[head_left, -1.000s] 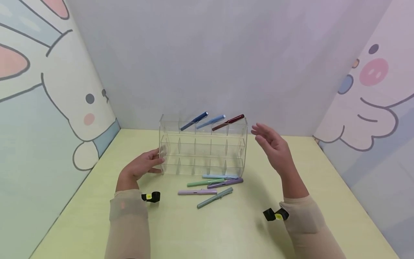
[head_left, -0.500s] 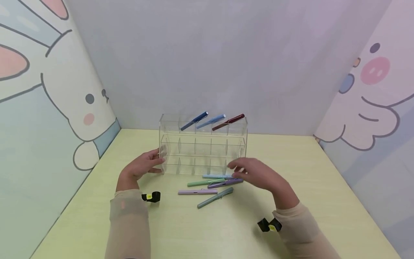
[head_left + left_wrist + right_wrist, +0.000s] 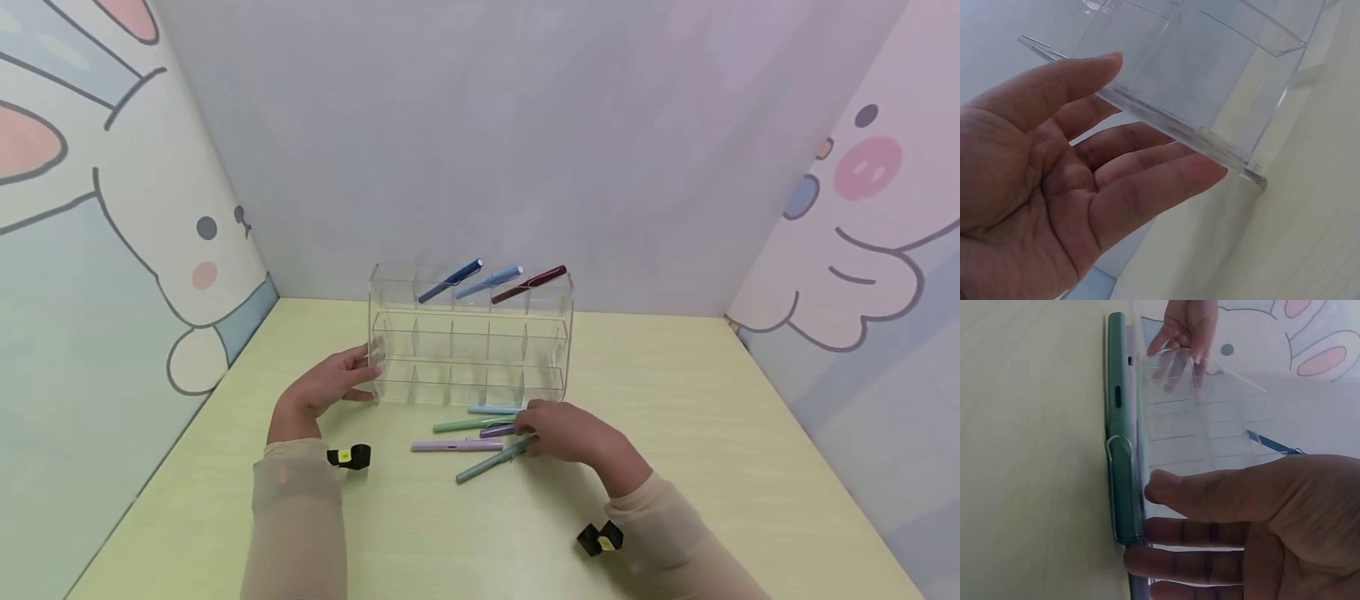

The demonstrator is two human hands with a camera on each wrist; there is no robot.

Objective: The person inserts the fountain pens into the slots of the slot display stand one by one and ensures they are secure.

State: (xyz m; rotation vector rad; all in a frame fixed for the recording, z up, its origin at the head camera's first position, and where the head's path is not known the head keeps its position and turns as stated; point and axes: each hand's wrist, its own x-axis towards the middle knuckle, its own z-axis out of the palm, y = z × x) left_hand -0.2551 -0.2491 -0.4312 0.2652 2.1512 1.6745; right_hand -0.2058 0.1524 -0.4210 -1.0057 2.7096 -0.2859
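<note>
A clear plastic pen rack (image 3: 468,343) with three tiers stands on the table. My left hand (image 3: 326,387) grips its left side panel, thumb at the front edge and fingers behind, as the left wrist view shows. Over the right ends of several loose pens is my right hand (image 3: 570,433), its fingertips at the purple pen (image 3: 495,432) and partly hiding it. In the right wrist view its thumb and fingers are extended and apart, beside the grey-green pen (image 3: 1124,412). A light blue pen (image 3: 491,409), a green pen (image 3: 465,425) and a lilac pen (image 3: 453,446) lie alongside.
In the rack's top tier lean a dark blue pen (image 3: 450,282), a sky-blue pen (image 3: 487,283) and a dark red pen (image 3: 528,285). Grey wall (image 3: 480,142) rises behind the table (image 3: 675,400), with cartoon-printed walls at both sides.
My right hand has come down from beside the rack's upper right to the loose pens in front, moving left and toward me. The left hand stays on the rack.
</note>
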